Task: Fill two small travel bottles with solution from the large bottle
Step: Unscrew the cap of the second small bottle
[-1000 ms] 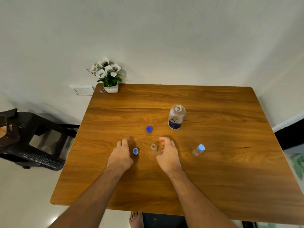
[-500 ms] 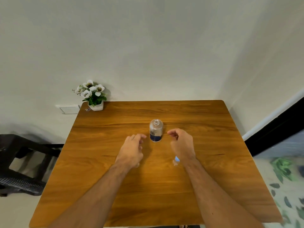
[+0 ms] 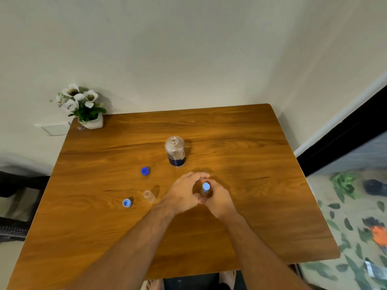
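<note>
The large clear bottle (image 3: 175,151) with a dark blue label stands uncapped at the middle of the wooden table (image 3: 251,206). Its dark blue cap (image 3: 145,171) lies to the left. In front of the large bottle, a small travel bottle with a light blue cap (image 3: 206,188) stands between my hands. My right hand (image 3: 218,197) grips its body, and my left hand (image 3: 184,192) curls around it from the left and far side. A second small clear bottle (image 3: 149,196) stands uncapped to the left, with its light blue cap (image 3: 127,203) beside it.
A white pot of white flowers (image 3: 88,109) sits at the table's far left corner by the wall. A dark chair (image 3: 12,206) stands left of the table. A patterned floor with scattered items lies to the right.
Both hands have come together around the capped small bottle on the right. Earlier they hovered apart near the large bottle. The camera view shifted.
</note>
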Tool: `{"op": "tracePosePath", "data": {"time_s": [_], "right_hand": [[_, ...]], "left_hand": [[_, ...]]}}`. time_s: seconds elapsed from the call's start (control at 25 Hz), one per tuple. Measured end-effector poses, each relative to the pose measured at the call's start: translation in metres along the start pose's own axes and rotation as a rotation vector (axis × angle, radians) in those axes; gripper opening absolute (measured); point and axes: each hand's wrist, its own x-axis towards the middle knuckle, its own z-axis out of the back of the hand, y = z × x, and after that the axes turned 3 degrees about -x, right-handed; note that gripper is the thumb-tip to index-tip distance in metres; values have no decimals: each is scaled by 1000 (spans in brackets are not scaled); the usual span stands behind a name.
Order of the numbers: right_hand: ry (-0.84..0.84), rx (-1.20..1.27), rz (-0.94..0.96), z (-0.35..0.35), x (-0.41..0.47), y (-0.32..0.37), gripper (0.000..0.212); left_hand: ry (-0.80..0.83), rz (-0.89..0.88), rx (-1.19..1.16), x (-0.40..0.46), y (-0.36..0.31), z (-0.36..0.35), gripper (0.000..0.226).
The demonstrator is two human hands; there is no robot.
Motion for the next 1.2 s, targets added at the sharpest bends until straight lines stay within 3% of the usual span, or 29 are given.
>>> {"op": "tracePosePath", "data": {"time_s": [0.16, 0.4, 0.56, 0.88, 1.2], "right_hand": [[-34, -34, 25, -12, 3, -3, 28], [-94, 213, 91, 27, 6, 49, 36], [-193, 361, 206, 61, 3, 122, 23], [-278, 362, 523, 156, -23, 258, 22], [-254, 398, 753, 231, -59, 343, 17]], "left_hand": [[13, 13, -58, 2, 2, -6, 40], [-170, -53, -302, -1, -28, 44, 27], [-298, -119, -464, -3, -71, 108, 21], [-377, -381, -590, -27, -170, 239, 28], [-346, -596, -617, -60, -247, 320, 30]]}}
